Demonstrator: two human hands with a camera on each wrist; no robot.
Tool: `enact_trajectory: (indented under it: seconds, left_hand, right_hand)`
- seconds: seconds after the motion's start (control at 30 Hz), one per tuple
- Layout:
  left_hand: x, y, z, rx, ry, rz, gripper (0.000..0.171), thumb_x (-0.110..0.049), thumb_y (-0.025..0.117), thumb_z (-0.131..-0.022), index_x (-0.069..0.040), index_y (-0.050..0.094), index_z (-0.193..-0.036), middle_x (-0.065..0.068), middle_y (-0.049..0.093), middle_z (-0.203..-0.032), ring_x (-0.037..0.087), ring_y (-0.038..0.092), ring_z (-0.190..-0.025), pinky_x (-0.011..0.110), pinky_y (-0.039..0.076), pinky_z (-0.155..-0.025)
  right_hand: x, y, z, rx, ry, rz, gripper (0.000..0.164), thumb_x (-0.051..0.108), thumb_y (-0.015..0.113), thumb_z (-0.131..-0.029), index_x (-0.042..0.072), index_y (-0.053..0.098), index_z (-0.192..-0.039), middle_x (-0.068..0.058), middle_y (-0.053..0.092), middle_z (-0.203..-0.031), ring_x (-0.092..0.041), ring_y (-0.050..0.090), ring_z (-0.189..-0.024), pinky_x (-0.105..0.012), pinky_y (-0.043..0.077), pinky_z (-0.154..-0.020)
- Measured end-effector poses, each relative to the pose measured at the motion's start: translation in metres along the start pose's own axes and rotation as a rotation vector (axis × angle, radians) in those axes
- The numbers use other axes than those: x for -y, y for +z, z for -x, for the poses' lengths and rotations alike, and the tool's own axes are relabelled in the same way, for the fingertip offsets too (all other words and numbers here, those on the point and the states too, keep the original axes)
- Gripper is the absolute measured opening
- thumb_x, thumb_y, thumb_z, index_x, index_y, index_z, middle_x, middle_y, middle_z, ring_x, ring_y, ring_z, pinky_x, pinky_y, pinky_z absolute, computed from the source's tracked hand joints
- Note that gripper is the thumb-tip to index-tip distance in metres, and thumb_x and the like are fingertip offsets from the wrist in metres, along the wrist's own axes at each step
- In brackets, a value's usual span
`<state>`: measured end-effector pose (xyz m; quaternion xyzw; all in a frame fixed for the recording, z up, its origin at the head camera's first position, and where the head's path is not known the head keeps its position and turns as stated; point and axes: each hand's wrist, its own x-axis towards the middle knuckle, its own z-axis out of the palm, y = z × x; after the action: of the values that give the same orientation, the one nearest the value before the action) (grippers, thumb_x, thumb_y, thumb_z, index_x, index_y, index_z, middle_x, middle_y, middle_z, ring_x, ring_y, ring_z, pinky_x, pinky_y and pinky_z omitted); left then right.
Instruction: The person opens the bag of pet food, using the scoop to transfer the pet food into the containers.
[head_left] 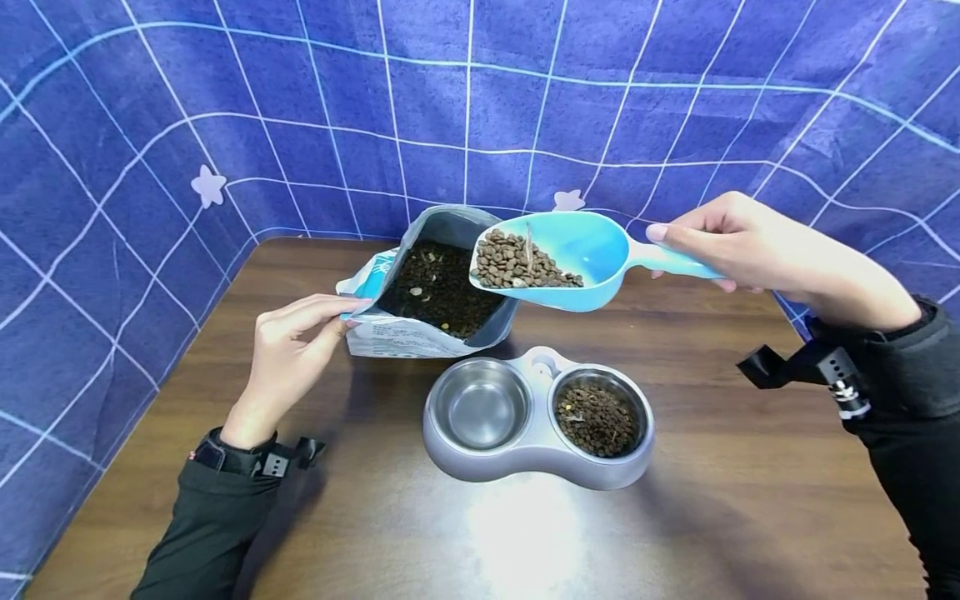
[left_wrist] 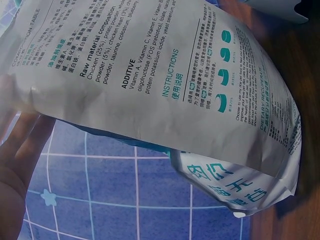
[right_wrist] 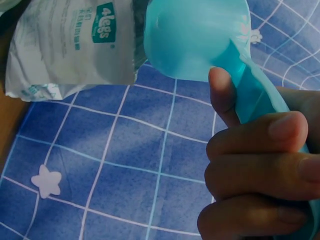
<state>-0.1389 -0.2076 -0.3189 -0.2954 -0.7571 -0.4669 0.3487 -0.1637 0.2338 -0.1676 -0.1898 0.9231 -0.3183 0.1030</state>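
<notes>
In the head view my right hand [head_left: 738, 242] grips the handle of a light blue scoop [head_left: 600, 250], its fingers curled round it in the right wrist view. Brown kibble [head_left: 517, 262] fills the scoop's front half, and its lip overlaps the right rim of the pet food bag [head_left: 405, 333]. My left hand [head_left: 296, 346] pinches the bag's left edge between thumb and fingers. Dark kibble [head_left: 442, 287] lies inside the wide mouth of the bag. Printed text covers the bag's side in the left wrist view.
A grey double bowl [head_left: 536, 454] stands in front of the bag. Its left steel bowl [head_left: 482, 404] shows bare metal; kibble [head_left: 597, 421] lies in the right one. Blue grid-patterned cloth [head_left: 510, 100] rises behind the wooden table [head_left: 375, 517].
</notes>
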Motion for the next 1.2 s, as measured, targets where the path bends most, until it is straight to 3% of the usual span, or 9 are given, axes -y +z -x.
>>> enact_trajectory:
  seconds: [0.2, 0.4, 0.5, 0.7, 0.77, 0.9, 1.07, 1.2]
  left_hand:
    - [0.002, -0.002, 0.000, 0.019, -0.007, -0.026, 0.028, 0.024, 0.066, -0.081, 0.007, 0.078, -0.100, 0.007, 0.079, -0.098, -0.006, 0.067, -0.099, 0.015, 0.051, -0.088]
    - [0.003, -0.002, 0.000, 0.022, -0.007, -0.038, 0.028, 0.024, 0.066, -0.082, 0.007, 0.078, -0.100, 0.010, 0.078, -0.097, -0.007, 0.067, -0.099, 0.015, 0.051, -0.088]
    - [0.003, -0.001, -0.001, 0.009, -0.004, -0.028, 0.029, 0.025, 0.066, -0.081, 0.006, 0.079, -0.100, 0.005, 0.079, -0.098, -0.006, 0.067, -0.098, 0.015, 0.051, -0.088]
    - [0.001, 0.001, -0.001, -0.007, 0.001, 0.010, 0.028, 0.027, 0.066, -0.080, 0.009, 0.077, -0.098, -0.020, 0.073, -0.104, -0.006, 0.068, -0.097, 0.014, 0.051, -0.087]
    - [0.001, 0.001, -0.002, -0.008, 0.004, 0.010, 0.028, 0.027, 0.066, -0.079, 0.009, 0.078, -0.098, -0.022, 0.072, -0.105, -0.006, 0.068, -0.097, 0.013, 0.051, -0.087]
    - [0.001, 0.002, -0.003, -0.008, 0.005, 0.007, 0.029, 0.027, 0.066, -0.080, 0.008, 0.078, -0.098, -0.021, 0.072, -0.105, -0.006, 0.068, -0.098, 0.014, 0.051, -0.088]
    - [0.001, 0.002, -0.002, -0.012, 0.005, 0.014, 0.028, 0.027, 0.065, -0.079, 0.009, 0.077, -0.098, -0.024, 0.071, -0.105, -0.006, 0.068, -0.098, 0.015, 0.051, -0.091]
    - [0.001, 0.002, -0.002, -0.016, 0.007, 0.022, 0.029, 0.028, 0.064, -0.079, 0.010, 0.077, -0.097, -0.027, 0.070, -0.106, -0.006, 0.068, -0.099, 0.016, 0.051, -0.094]
  right_hand:
    - [-0.013, -0.003, 0.003, 0.003, -0.014, 0.003, 0.043, 0.031, 0.050, -0.109, 0.014, 0.069, -0.075, 0.004, 0.043, -0.053, -0.011, 0.037, -0.043, -0.031, 0.032, -0.034]
    - [-0.025, -0.008, 0.006, 0.013, -0.015, -0.042, 0.040, 0.027, 0.049, -0.110, 0.019, 0.076, -0.081, 0.006, 0.043, -0.053, -0.010, 0.036, -0.043, -0.033, 0.029, -0.034]
    - [-0.030, -0.012, 0.009, 0.009, -0.020, -0.041, 0.040, 0.026, 0.048, -0.110, 0.021, 0.076, -0.081, 0.006, 0.044, -0.053, -0.012, 0.036, -0.042, -0.033, 0.029, -0.033]
    - [-0.039, -0.017, 0.018, -0.023, 0.011, -0.044, 0.042, 0.024, 0.050, -0.109, 0.020, 0.071, -0.073, 0.006, 0.050, -0.054, -0.011, 0.036, -0.042, -0.035, 0.027, -0.034]
    - [-0.043, -0.018, 0.021, -0.027, 0.018, -0.049, 0.043, 0.024, 0.050, -0.109, 0.018, 0.067, -0.070, 0.006, 0.055, -0.057, -0.012, 0.036, -0.042, -0.036, 0.026, -0.034]
    - [-0.052, -0.021, 0.029, -0.045, 0.041, -0.042, 0.041, 0.021, 0.051, -0.109, 0.024, 0.071, -0.073, 0.008, 0.049, -0.053, -0.013, 0.034, -0.041, -0.038, 0.024, -0.034]
    - [-0.063, -0.023, 0.035, -0.052, 0.031, -0.036, 0.043, 0.017, 0.049, -0.108, 0.032, 0.075, -0.078, 0.009, 0.057, -0.058, -0.014, 0.033, -0.041, -0.038, 0.023, -0.033]
    - [-0.072, -0.021, 0.037, -0.022, 0.009, -0.032, 0.044, 0.015, 0.047, -0.109, 0.021, 0.067, -0.071, 0.007, 0.061, -0.065, -0.013, 0.036, -0.041, -0.034, 0.025, -0.031]
